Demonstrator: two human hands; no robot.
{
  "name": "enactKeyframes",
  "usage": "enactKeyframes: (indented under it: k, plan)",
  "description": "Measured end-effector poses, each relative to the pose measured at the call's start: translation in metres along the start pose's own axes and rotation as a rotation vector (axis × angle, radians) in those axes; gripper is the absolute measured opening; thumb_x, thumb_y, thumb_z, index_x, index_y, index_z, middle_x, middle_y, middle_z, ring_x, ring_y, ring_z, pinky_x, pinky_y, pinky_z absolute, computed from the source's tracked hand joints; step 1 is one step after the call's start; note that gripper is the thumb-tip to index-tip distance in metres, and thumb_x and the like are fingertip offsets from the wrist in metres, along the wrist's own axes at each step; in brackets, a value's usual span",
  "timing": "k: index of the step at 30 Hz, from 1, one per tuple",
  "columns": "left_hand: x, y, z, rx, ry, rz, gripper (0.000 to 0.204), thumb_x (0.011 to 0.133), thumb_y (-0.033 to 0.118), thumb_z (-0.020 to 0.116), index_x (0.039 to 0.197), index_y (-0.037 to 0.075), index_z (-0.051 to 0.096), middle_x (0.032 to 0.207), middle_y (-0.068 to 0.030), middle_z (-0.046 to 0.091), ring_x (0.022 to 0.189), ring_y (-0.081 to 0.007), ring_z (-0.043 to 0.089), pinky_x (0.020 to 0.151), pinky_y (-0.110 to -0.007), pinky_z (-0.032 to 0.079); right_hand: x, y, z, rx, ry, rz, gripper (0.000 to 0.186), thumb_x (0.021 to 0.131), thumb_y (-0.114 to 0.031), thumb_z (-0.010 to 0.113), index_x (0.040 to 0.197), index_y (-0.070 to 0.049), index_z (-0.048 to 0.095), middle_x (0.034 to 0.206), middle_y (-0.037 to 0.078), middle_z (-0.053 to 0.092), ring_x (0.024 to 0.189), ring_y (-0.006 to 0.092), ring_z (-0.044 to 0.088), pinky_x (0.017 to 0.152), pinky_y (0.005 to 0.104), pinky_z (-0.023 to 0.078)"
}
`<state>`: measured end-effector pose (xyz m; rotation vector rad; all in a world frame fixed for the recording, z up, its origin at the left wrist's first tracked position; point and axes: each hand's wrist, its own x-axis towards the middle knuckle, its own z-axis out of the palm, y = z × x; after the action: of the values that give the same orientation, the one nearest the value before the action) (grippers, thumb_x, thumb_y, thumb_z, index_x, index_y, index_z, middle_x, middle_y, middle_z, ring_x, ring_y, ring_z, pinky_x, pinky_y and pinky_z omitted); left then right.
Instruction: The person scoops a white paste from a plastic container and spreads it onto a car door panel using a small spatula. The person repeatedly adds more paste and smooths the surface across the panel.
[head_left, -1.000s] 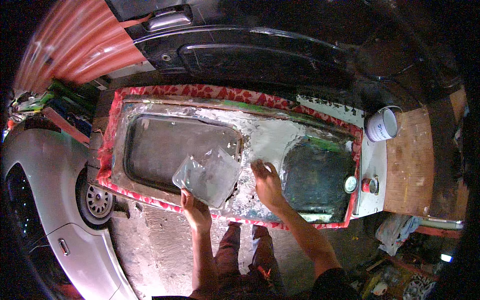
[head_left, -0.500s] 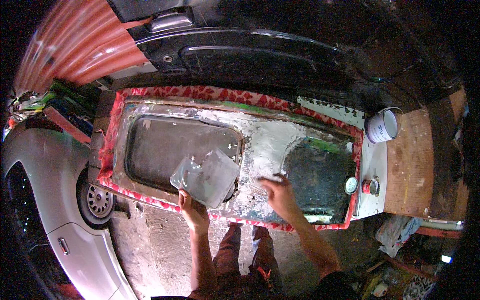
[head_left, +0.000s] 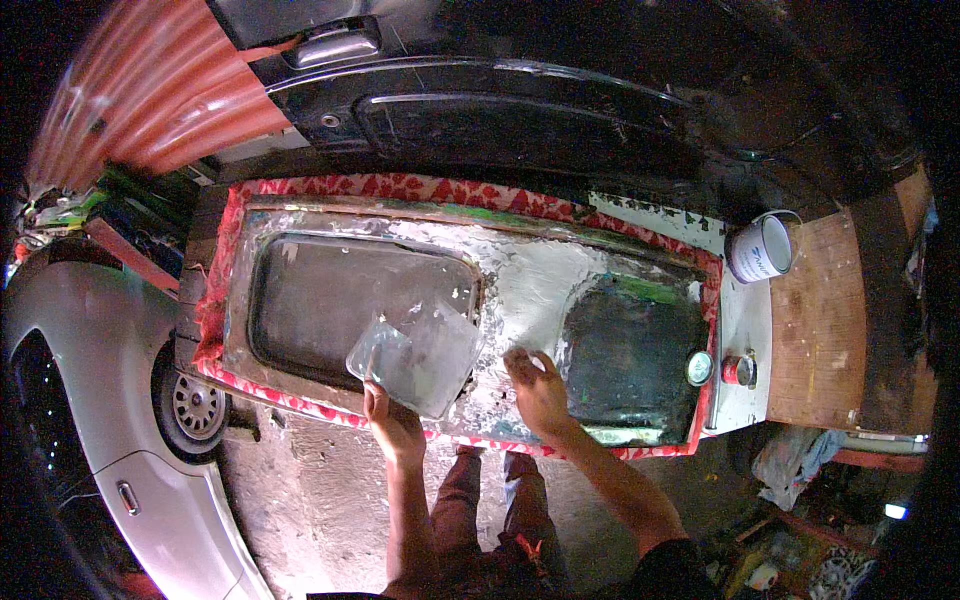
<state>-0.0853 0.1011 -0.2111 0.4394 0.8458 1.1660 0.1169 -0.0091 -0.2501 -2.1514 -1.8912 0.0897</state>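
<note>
My left hand [head_left: 396, 428] grips the lower edge of a translucent plastic sheet [head_left: 432, 352], its thumb on top. Small smears of pale paste lie on the sheet, which hangs over the left recess of a worn vehicle panel [head_left: 370, 215]. My right hand [head_left: 541, 400] is closed over the panel's middle, fingers drawn together; what they hold, if anything, cannot be made out. Beneath and beyond it spreads white filler [head_left: 528, 290], rough and uneven. To the right is the panel's second, dark recess [head_left: 635, 350].
A red and white patterned cloth [head_left: 330, 184] lies under the panel. At the right stand a white bucket [head_left: 757, 250], a small red can [head_left: 738, 371] and a round lid [head_left: 699, 369]. A black vehicle [head_left: 500, 115] borders the far side, a silver car [head_left: 110, 390] the left.
My right hand has moved slightly left and its fingers have curled inward. The plastic sheet and my left hand have shifted a little to the right.
</note>
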Motion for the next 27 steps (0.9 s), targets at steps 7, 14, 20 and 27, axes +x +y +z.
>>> enactKeyframes:
  k: [7,14,20,27]
  plan:
    - [0.0,-0.002,0.007,-0.013,-0.008,-0.009,0.046,0.105,0.036,0.047,0.139,0.004,0.048,0.132,-0.0093,0.057,0.12,-0.0249,0.054,0.103,-0.041,0.042,-0.015,0.006,-0.032,0.414,-0.118,0.024,0.051,0.071,0.008,0.063,0.119,-0.01,0.067,0.111,0.012,0.07,0.099,0.0283,0.068,0.108,0.0452,0.04]
    - [0.004,-0.001,-0.003,0.004,-0.006,0.006,0.048,0.104,0.037,0.048,0.138,0.004,0.048,0.133,-0.0088,0.056,0.121,-0.025,0.054,0.104,-0.041,0.042,0.046,0.037,-0.036,0.18,0.317,0.259,0.05,0.074,0.009,0.062,0.12,-0.012,0.067,0.11,0.014,0.071,0.099,0.0382,0.065,0.104,0.0462,0.043]
    - [-0.002,0.002,-0.003,0.013,0.022,-0.002,0.048,0.103,0.037,0.049,0.138,0.005,0.048,0.132,-0.0086,0.057,0.12,-0.0249,0.054,0.103,-0.041,0.042,0.037,0.017,0.005,0.079,0.132,-0.011,0.06,0.066,0.005,0.068,0.125,0.001,0.059,0.131,0.016,0.061,0.123,0.0272,0.058,0.112,0.0424,0.036]
    - [0.0,0.0,0.002,0.013,-0.014,-0.012,0.047,0.103,0.037,0.05,0.138,0.005,0.049,0.132,-0.0085,0.057,0.121,-0.0251,0.054,0.102,-0.04,0.042,-0.009,0.007,0.0,0.084,-0.044,-0.107,0.05,0.068,0.005,0.066,0.117,-0.006,0.067,0.119,0.008,0.069,0.114,0.0205,0.064,0.107,0.0416,0.041]
